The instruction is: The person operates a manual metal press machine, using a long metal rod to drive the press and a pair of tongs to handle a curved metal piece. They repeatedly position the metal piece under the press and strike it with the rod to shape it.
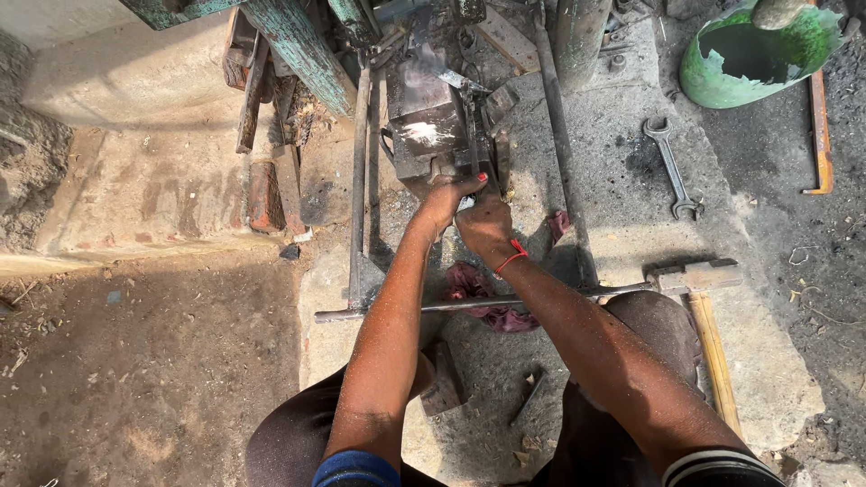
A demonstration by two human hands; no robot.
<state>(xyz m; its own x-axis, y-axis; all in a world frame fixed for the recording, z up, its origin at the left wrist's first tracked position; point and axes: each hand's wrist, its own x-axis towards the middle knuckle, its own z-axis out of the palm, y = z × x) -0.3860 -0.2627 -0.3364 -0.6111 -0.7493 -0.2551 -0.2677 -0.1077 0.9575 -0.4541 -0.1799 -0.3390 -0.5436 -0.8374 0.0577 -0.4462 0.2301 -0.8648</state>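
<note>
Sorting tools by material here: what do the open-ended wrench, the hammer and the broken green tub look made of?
Wrench: dull grey metal, probably steel, worn and unpolished. Hammer: blocky grey metal head on a yellowish handle, apparently wood or bamboo. Green tub: likely plastic, judging by its thin, jaggedly cracked rim.

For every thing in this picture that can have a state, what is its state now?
Left hand: pressed on the dark metal block.
Right hand: closed just below the block; what it holds is hidden.
Green bucket: rim broken.
Wrench: lying flat, untouched.
Hammer: lying on the slab.
Long rod: lying across a red rag.
</note>
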